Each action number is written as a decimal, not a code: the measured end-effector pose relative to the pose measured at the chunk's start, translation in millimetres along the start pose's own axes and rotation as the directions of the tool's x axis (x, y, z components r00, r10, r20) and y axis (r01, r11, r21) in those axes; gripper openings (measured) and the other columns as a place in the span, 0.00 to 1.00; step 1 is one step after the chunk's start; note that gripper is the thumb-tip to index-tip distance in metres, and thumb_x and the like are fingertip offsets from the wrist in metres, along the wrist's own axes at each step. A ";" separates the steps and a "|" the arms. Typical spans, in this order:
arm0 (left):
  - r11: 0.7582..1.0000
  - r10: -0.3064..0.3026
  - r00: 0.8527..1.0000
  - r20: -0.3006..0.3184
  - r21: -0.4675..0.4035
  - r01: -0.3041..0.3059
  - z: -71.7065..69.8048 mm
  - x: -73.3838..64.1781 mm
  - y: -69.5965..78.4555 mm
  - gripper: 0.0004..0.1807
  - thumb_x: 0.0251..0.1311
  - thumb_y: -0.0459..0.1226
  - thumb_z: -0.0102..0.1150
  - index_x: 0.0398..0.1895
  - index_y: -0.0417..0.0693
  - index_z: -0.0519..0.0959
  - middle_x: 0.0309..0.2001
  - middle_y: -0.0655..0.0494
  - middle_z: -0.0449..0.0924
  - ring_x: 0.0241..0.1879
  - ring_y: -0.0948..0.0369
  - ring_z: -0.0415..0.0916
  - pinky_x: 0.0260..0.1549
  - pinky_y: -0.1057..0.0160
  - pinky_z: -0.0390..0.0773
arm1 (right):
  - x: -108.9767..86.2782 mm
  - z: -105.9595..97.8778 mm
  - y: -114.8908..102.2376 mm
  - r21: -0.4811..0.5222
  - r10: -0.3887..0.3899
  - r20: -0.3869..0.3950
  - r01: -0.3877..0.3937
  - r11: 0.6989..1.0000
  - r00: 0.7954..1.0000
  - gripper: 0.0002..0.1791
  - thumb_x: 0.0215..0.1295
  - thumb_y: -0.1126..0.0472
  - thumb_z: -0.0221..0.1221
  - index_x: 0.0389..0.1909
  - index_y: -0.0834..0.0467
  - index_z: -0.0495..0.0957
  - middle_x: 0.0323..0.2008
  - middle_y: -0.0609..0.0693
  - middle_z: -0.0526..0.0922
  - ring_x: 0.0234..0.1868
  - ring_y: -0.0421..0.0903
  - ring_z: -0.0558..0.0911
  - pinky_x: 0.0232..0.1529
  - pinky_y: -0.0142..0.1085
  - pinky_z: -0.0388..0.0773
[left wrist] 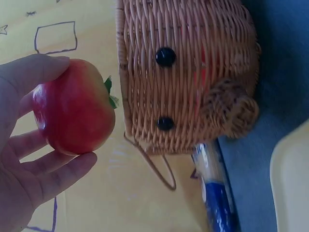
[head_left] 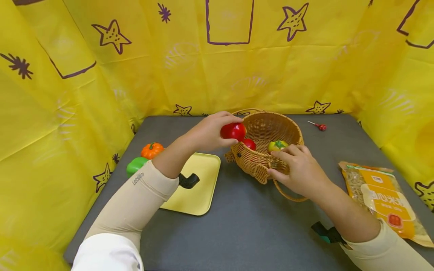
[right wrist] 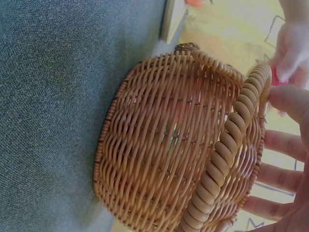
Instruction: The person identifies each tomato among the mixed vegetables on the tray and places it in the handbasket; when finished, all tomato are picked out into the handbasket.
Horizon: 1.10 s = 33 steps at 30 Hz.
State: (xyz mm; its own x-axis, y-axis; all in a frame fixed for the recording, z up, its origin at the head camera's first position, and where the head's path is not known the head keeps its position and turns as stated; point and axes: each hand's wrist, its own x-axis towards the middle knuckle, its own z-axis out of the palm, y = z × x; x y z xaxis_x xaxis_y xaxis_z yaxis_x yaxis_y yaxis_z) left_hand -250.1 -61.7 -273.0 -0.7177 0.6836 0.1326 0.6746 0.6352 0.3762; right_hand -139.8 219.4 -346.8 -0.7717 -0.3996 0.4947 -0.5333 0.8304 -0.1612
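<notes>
My left hand [head_left: 217,130] holds a shiny red apple [head_left: 233,131] between thumb and fingers, beside the left rim of a wicker basket [head_left: 252,165]. A green leafy top shows on the apple [left wrist: 77,108] in the left wrist view. Animal-like black eyes and woven ears decorate the basket. Inside it lie a red fruit [head_left: 249,144] and a yellow-green fruit [head_left: 277,145] with a green top. My right hand [head_left: 298,169] grips the basket's near right rim, thumb outside and fingers over the edge; the rim hides its fingertips in the right wrist view.
Left of the basket is a yellow tray [head_left: 203,184], partly behind my left forearm. An orange pumpkin [head_left: 152,150] and a green pepper [head_left: 136,165] lie beyond that arm. A lollipop [head_left: 320,127] is at back right; a food bag [head_left: 386,203] lies right.
</notes>
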 end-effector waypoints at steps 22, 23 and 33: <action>0.993 0.002 0.975 0.223 0.118 -0.029 52.2 69.6 20.9 0.35 0.67 0.52 0.62 0.76 0.63 0.67 0.72 0.53 0.67 0.64 0.55 0.72 0.58 0.57 0.80 | 3.2 6.3 1.1 0.003 -0.040 -0.037 0.040 0.999 0.999 0.26 0.53 0.49 0.76 0.49 0.61 0.86 0.42 0.57 0.84 0.44 0.55 0.79 0.52 0.55 0.71; 0.993 -0.002 0.975 0.224 0.119 -0.026 53.5 69.6 20.7 0.35 0.67 0.52 0.62 0.77 0.63 0.66 0.72 0.53 0.66 0.64 0.55 0.72 0.58 0.57 0.80 | 3.2 6.3 1.1 0.004 -0.038 -0.035 0.038 0.999 0.999 0.26 0.53 0.49 0.76 0.49 0.61 0.86 0.42 0.57 0.84 0.44 0.55 0.79 0.52 0.55 0.71; 0.991 0.002 0.985 0.172 0.128 -0.024 50.0 58.9 19.8 0.34 0.70 0.53 0.59 0.78 0.65 0.64 0.75 0.55 0.63 0.74 0.52 0.62 0.70 0.50 0.68 | 1.0 6.1 0.1 0.007 0.002 -0.017 -0.002 1.000 1.000 0.27 0.55 0.49 0.75 0.52 0.60 0.86 0.45 0.59 0.83 0.49 0.59 0.78 0.58 0.57 0.70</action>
State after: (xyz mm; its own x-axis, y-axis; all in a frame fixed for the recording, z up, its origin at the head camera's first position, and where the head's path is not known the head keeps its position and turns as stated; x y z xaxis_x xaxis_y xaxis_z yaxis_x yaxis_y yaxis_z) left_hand -270.4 9.1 -303.6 -0.6760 0.7364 -0.0261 0.7084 0.6592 0.2525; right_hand -142.7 216.7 -351.5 -0.7666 -0.3914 0.5090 -0.5346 0.8282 -0.1683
